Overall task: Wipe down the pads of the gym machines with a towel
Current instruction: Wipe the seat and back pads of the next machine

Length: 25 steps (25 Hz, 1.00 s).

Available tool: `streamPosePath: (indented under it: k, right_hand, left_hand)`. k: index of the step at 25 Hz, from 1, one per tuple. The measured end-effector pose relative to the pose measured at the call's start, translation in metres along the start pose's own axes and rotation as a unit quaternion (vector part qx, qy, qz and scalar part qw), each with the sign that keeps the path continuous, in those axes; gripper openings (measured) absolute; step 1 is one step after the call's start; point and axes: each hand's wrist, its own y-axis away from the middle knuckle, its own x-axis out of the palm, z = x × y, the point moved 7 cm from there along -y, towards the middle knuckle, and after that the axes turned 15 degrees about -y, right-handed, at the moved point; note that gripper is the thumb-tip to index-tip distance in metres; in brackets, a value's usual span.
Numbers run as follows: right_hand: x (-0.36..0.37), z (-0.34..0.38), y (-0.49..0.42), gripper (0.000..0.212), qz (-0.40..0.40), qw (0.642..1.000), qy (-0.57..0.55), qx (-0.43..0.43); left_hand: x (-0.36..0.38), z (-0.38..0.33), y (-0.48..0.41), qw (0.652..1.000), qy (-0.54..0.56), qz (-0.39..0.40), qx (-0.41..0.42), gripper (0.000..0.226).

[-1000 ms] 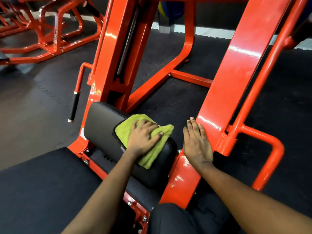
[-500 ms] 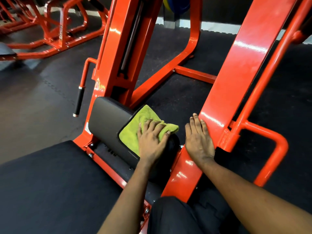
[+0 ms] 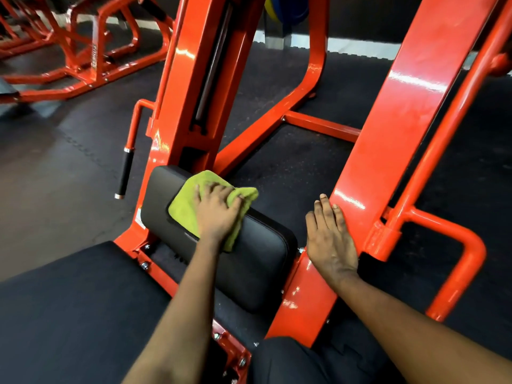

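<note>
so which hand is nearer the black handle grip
Left. The left hand presses the towel on the pad, just right of the grip; the right hand rests flat on the orange frame, farther right.

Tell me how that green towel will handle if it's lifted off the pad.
The green towel is probably floppy: it bunches into folds beside the left hand. Likely light, since it lies thin over the black pad. Its fuzzy surface should resist slipping from a grip.
</note>
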Motion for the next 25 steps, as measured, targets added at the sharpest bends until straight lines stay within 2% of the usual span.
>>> streamPosePath:
  k: [4, 6, 8, 9, 13, 16, 18, 20, 22, 25]
  right_hand:
    - [-0.001, -0.002, -0.001, 0.041, 0.006, 0.999, -0.035, 0.011]
    - [-0.018, 0.003, -0.014, 0.035, -0.034, 0.990, -0.109, 0.085]
    - [-0.032, 0.018, -0.037, 0.026, -0.063, 0.964, -0.195, 0.172]
    - [-0.029, 0.029, -0.052, 0.022, -0.044, 0.953, -0.230, 0.192]
    - [0.013, 0.075, -0.105, 0.022, 0.144, 0.903, -0.334, 0.228]
    - [0.030, 0.110, -0.119, 0.036, 0.217, 0.891, -0.319, 0.241]
    - [0.032, 0.127, -0.115, 0.038, 0.193, 0.910, -0.274, 0.245]
    - [0.025, 0.135, -0.111, 0.035, 0.149, 0.932, -0.223, 0.246]
    - [0.020, 0.136, -0.109, 0.030, 0.137, 0.932, -0.207, 0.264]
    - [0.014, 0.137, -0.111, 0.027, 0.158, 0.925, -0.190, 0.288]
  left_hand:
    - [-0.005, -0.037, 0.055, 0.997, 0.037, -0.039, 0.056, 0.040]
    - [-0.003, -0.030, 0.049, 0.996, 0.036, -0.034, 0.068, 0.042]
    - [0.001, -0.006, 0.022, 0.998, 0.031, -0.035, 0.048, 0.049]
    - [0.004, 0.010, 0.004, 0.999, 0.026, -0.028, 0.032, 0.054]
    - [0.018, 0.079, -0.075, 0.999, -0.026, 0.023, 0.028, 0.074]
    - [0.021, 0.113, -0.117, 0.995, -0.063, 0.080, 0.008, 0.062]
    - [0.019, 0.109, -0.115, 0.994, -0.061, 0.090, 0.015, 0.061]
    - [0.017, 0.082, -0.085, 0.996, -0.012, 0.061, 0.063, 0.058]
    - [0.013, 0.057, -0.048, 0.992, 0.029, 0.024, 0.124, 0.045]
    - [0.012, 0.065, -0.057, 0.981, 0.030, 0.050, 0.186, 0.040]
